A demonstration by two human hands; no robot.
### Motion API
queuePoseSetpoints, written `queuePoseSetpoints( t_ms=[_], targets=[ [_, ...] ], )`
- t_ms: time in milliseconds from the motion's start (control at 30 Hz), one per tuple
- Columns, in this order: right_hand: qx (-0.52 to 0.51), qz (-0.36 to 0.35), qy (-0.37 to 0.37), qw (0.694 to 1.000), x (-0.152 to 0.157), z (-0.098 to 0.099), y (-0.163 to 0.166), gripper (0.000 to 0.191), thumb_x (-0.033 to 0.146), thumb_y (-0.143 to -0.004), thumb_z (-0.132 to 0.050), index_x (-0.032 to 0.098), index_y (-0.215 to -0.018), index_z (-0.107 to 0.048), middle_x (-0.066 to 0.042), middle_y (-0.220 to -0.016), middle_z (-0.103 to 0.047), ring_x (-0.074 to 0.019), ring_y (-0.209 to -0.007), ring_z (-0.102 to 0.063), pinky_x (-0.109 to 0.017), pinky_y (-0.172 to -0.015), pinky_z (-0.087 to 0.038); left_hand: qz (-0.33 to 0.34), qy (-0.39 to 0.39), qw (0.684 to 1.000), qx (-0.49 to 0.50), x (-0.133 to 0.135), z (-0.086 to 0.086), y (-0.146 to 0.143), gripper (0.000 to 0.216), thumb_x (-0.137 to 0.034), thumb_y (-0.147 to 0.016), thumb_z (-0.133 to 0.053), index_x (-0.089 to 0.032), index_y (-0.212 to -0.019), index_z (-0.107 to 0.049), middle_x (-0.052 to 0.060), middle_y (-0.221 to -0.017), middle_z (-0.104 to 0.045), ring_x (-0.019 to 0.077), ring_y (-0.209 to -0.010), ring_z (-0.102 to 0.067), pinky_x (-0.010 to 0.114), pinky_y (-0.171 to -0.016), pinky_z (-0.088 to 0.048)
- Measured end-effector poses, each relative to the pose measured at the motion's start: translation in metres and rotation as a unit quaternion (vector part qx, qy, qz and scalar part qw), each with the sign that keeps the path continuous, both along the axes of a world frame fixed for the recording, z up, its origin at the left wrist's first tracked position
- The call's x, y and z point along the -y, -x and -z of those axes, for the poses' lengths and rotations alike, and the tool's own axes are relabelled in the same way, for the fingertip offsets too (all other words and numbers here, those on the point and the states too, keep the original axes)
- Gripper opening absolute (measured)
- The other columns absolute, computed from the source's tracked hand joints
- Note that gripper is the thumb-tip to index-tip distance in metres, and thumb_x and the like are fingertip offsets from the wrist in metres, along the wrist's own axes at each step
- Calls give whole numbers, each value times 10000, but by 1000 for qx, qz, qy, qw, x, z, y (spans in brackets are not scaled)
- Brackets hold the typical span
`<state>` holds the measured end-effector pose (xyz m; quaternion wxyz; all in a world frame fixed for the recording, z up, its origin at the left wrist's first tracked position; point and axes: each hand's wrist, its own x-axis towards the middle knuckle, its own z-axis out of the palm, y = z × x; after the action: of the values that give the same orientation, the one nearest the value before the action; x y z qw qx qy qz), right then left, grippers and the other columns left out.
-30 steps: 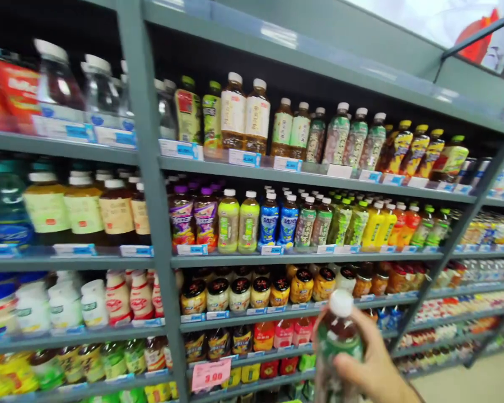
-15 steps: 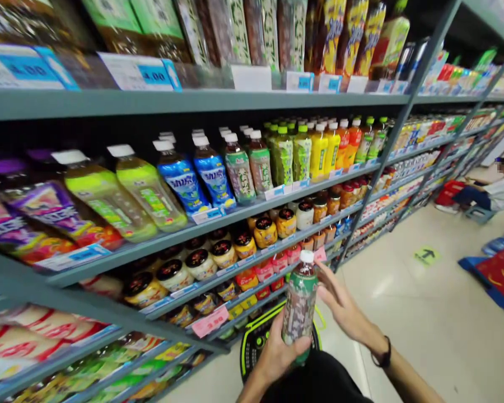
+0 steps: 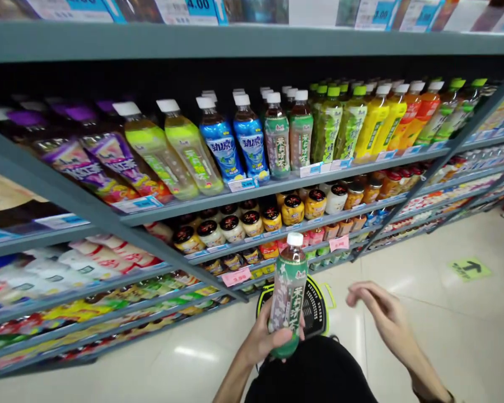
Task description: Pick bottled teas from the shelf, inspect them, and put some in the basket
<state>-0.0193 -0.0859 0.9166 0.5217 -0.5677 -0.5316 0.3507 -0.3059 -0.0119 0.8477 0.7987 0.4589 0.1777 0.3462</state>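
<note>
My left hand (image 3: 264,339) is wrapped round the lower part of a green-labelled drink bottle (image 3: 288,295) with a white cap, held upright in front of me. To the right of the bottle and apart from it, my right hand (image 3: 380,311) hovers with its fingers loosely spread and nothing in them. Two matching green-labelled bottles (image 3: 289,135) stand on the grey shelf (image 3: 277,184) above, beside blue-labelled bottles (image 3: 235,140).
Behind the held bottle a black and green shopping basket (image 3: 317,305) sits on the pale tiled floor. Grey shelving full of drink bottles and small jars (image 3: 294,208) runs along the left and back. A green arrow sticker (image 3: 469,269) marks the floor at right.
My right hand has come off the bottle and drawn away to the right. My left hand still holds the bottle. My view has swung left and down along the shelves.
</note>
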Motion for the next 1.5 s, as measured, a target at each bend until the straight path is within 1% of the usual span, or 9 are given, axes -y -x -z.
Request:
queuePoseSetpoints(
  t_ms=[233,467,667,833,1033,1133,1233,1400,1500],
  targets=[
    [-124,-121,-33,984,-42,-40,22,483,405,-1106,-588,383,-1576,-479,-49,-1419,-660,-185,-1272,-652,-326,-1131,-517,181,122,968,121,-9,-3,-35,716,-530,-799,-826,-129,-1334,-569,129,-879,-697,251,-639,-728,241,-459,-540],
    [-157,-36,-61,985,-18,-48,-12,619,403,-1084,-636,321,-1648,-396,-84,-1573,-548,-223,-1365,-600,-366,-1187,-479,379,182,903,92,-19,-17,-80,636,-496,-777,-807,-88,-1237,-643,132,-854,-677,240,-590,-714,196,-307,-463],
    [-136,129,-95,978,30,-41,-46,512,435,-1070,-651,285,-1544,-530,-82,-1313,-731,-215,-1149,-722,-326,-994,-600,462,180,868,36,-15,-26,-138,700,-518,-747,-822,-86,-1270,-653,147,-836,-689,242,-585,-705,189,-305,-450],
    [-105,269,-69,955,82,-32,-66,707,559,-1047,-630,230,-1632,-406,-131,-1318,-713,-269,-1177,-705,-432,-1074,-570,543,183,819,3,4,-23,-194,765,-566,-709,-816,-83,-1280,-653,143,-829,-679,233,-561,-683,182,-282,-420],
    [-166,344,-121,916,155,-10,-85,787,483,-1027,-677,262,-1661,-265,-130,-1412,-640,-278,-1263,-653,-449,-1128,-521,690,207,691,-53,37,-23,-261,689,-691,-695,-761,-30,-887,-725,152,-723,-648,179,-466,-605,185,-265,-420],
    [-199,377,-143,893,190,-4,-88,791,425,-997,-732,272,-1613,-260,-137,-1382,-645,-283,-1238,-667,-455,-1077,-554,723,213,652,-81,58,-20,-291,777,-763,-736,-685,-16,-942,-741,174,-794,-662,198,-546,-642,187,-291,-447],
    [-189,458,-143,857,217,-3,-88,779,449,-944,-790,265,-1542,-325,-135,-1322,-653,-282,-1201,-675,-426,-1017,-589,730,193,650,-85,79,-17,-313,731,-720,-802,-687,-68,-1130,-711,174,-945,-690,210,-630,-669,220,-359,-522],
    [-131,581,-102,797,243,6,-89,789,472,-898,-828,272,-1525,-391,-113,-1282,-642,-253,-1171,-649,-325,-886,-610,668,53,718,-186,99,-9,-338,812,-536,-767,-891,-166,-1399,-541,67,-934,-684,135,-520,-622,232,-409,-566],
    [-82,653,-52,751,252,17,-93,793,507,-858,-857,252,-1498,-465,-101,-1232,-635,-243,-1109,-631,-287,-789,-594,642,12,739,-204,103,-5,-351,912,-553,-792,-881,-211,-1487,-401,110,-1055,-714,199,-595,-699,202,-349,-502]
  ],
)
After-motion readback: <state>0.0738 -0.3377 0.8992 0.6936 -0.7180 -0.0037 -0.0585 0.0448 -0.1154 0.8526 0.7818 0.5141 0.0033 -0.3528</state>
